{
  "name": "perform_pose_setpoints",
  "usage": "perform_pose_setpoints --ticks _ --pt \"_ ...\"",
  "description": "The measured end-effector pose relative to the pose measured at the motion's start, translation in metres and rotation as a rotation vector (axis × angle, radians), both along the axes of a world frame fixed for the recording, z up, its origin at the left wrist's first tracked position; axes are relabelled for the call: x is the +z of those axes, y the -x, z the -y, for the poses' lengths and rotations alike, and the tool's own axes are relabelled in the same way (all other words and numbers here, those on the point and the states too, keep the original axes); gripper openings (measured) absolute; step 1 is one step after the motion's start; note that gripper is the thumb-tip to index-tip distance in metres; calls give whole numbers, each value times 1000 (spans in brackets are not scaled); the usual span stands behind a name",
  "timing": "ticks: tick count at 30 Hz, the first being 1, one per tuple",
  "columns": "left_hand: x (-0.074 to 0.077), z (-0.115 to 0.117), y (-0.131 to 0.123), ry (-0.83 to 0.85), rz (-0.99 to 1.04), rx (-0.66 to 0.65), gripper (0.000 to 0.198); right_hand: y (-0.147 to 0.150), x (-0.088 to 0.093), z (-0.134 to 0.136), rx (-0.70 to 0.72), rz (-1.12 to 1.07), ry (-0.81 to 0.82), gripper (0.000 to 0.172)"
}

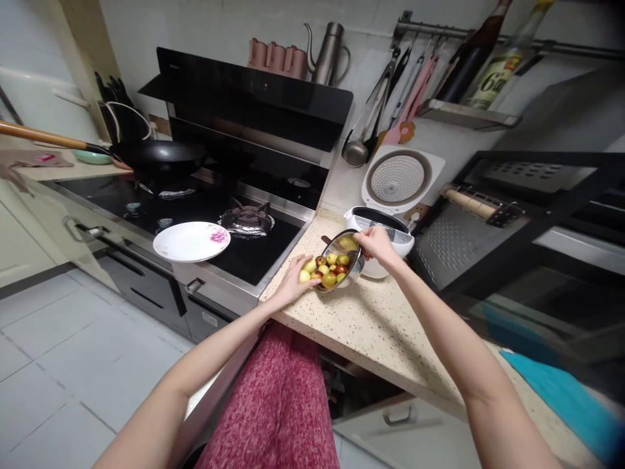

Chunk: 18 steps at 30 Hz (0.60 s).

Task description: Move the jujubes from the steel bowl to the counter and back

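A steel bowl (352,276) is tilted toward me over the speckled counter. Several small fruits (329,279), yellow-green and reddish-brown like fresh jujubes, lie inside it. My right hand (377,246) is closed on the bowl's upper right rim. At the lower left edge, my left hand (291,284) curls around the bowl, thumb and fingers against the nearest fruits. Whether the bowl rests on the counter is unclear. Just behind it stands a white rice cooker (403,244) with its lid (398,176) raised; its inside is mostly hidden.
A white flowered plate (191,241) sits at the front of the black stove (273,251), left of my hands. A wok (161,156) stands on the far burner. Utensils (385,111) hang above the cooker. At right are a dark oven-like appliance (547,273) and a teal cloth (561,397).
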State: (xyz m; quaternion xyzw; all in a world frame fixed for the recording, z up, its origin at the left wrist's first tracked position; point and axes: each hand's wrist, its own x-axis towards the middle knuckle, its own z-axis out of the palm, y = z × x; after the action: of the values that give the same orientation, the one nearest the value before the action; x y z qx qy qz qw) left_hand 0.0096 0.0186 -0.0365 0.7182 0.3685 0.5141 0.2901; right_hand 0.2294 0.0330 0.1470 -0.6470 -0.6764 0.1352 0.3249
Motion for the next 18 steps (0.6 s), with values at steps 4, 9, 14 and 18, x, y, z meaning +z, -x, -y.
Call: perform_pose_setpoints --ticks 4,9,14,18 --pt "2 3 -1 38 -3 -22 70 -2 4 -2 -16 47 6 28" --pt "7 9 -1 62 -33 -66 76 -1 12 -1 -49 106 27 29" --pt "9 12 -1 26 -44 -92 81 4 24 6 -74 176 56 32" --pt "8 11 -1 19 -62 -82 84 9 32 14 -92 234 77 36"
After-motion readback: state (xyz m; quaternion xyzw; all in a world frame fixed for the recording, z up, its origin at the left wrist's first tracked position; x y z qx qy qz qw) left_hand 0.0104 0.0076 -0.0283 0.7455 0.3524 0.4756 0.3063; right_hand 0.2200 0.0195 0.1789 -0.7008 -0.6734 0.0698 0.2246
